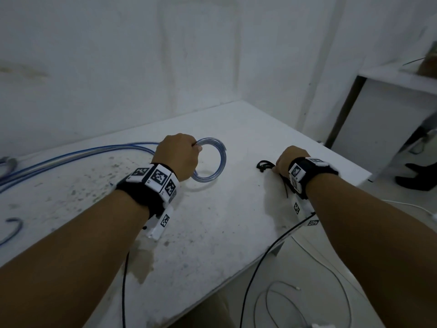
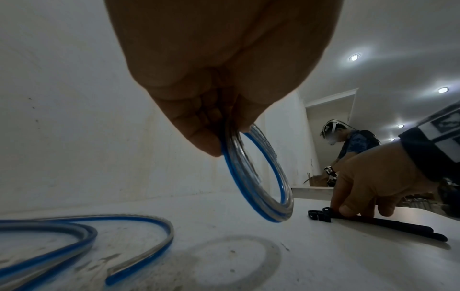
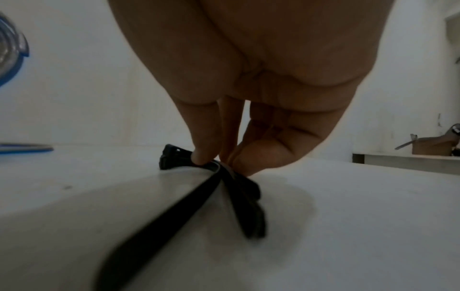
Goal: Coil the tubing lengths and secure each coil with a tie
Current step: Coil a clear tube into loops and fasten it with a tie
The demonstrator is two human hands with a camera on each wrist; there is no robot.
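Observation:
My left hand (image 1: 178, 153) grips a small coil of clear tubing with a blue stripe (image 1: 216, 159), held upright above the white table (image 1: 212, 228); in the left wrist view the coil (image 2: 261, 183) hangs from my curled fingers (image 2: 199, 126). To the right, my right hand (image 1: 287, 162) reaches down onto a bunch of black cable ties (image 1: 263, 165) lying on the table. In the right wrist view its fingertips (image 3: 201, 157) pinch the ties (image 3: 224, 177) near their heads. The right hand (image 2: 368, 183) and ties (image 2: 373, 222) also show in the left wrist view.
Loose blue-striped tubing (image 1: 71, 155) runs along the table's far left, with a cut end (image 2: 139, 261) near the coil. Another tubing piece (image 1: 14, 229) lies at the left edge. Black cables (image 1: 267, 252) hang off the front edge. A second person (image 2: 353, 145) works at a far bench.

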